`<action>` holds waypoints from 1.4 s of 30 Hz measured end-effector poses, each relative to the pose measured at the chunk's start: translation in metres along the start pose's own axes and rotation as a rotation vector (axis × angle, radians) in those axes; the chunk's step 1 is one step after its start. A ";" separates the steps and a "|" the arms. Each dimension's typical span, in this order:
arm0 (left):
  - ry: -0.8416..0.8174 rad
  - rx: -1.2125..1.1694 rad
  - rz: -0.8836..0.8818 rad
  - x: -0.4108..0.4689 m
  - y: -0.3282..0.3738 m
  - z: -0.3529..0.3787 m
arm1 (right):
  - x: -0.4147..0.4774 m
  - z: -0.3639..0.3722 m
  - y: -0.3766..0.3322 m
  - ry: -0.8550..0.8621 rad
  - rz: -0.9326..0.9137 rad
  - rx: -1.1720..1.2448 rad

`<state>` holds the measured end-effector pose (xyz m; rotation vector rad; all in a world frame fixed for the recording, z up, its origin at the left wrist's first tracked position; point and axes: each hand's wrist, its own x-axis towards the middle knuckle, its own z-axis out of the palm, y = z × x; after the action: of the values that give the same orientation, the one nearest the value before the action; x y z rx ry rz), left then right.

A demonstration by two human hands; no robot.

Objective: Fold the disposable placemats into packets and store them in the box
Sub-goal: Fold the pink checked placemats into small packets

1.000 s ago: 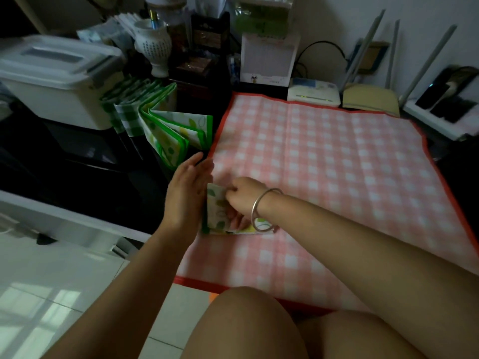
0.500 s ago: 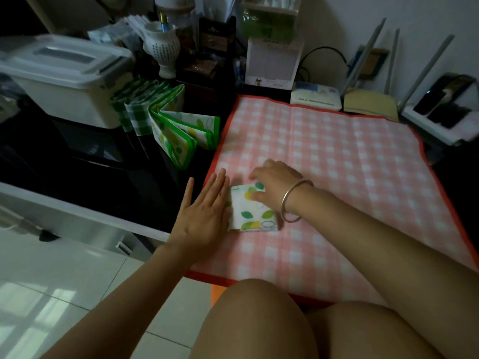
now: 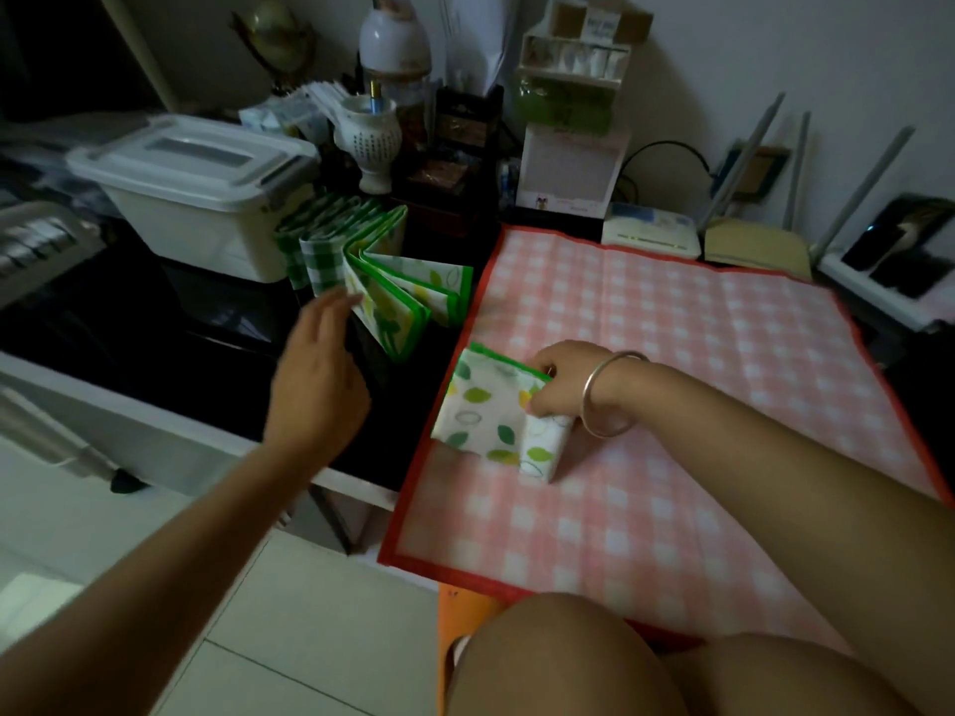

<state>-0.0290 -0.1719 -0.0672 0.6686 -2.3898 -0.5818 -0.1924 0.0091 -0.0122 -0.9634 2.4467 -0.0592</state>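
A folded white placemat packet with green and yellow leaves [image 3: 488, 413] lies on the pink checked placemat [image 3: 697, 354] spread over the table. My right hand [image 3: 566, 385], a silver bangle on its wrist, pinches the packet's right edge. My left hand [image 3: 318, 374] hovers with fingers apart over the dark surface, just left of a row of folded green-edged packets [image 3: 382, 286] that stand on edge. A white lidded plastic box [image 3: 201, 193] sits behind that row, its lid closed.
A white vase [image 3: 369, 144], a dark holder, a desk calendar [image 3: 568, 167] and routers with antennas [image 3: 749, 240] crowd the table's back. My bare knees [image 3: 568, 658] are below the table's front edge. Pale floor tiles lie to the left.
My left hand has lifted off the packet and moved left toward the standing packets. My right hand has shifted from pressing the packet flat to pinching its right edge.
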 end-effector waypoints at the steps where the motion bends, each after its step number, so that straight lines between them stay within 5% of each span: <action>1: -0.006 0.107 -0.042 0.016 -0.009 -0.007 | 0.002 0.000 0.002 0.033 0.000 0.080; 9: -0.450 0.625 0.293 0.120 -0.022 -0.007 | 0.028 0.003 0.002 0.261 0.142 0.483; 12: -0.513 0.587 0.297 0.141 -0.014 -0.003 | 0.041 0.000 -0.001 0.278 0.149 0.524; 21: -0.256 0.606 0.258 0.153 -0.016 0.028 | 0.051 -0.009 -0.028 0.312 0.092 0.355; 27: -0.245 0.544 0.144 0.162 -0.016 0.038 | 0.068 -0.005 -0.040 0.389 0.131 0.237; 32: -0.160 0.608 0.113 0.169 -0.012 0.042 | 0.106 -0.018 -0.056 0.489 0.231 0.334; 42: -0.064 0.432 0.117 0.178 -0.025 0.044 | 0.152 -0.022 -0.112 0.495 0.079 0.338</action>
<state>-0.1741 -0.2840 -0.0392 0.6879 -2.6193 -0.0329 -0.2265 -0.1762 -0.0353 -0.7641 2.7819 -0.7386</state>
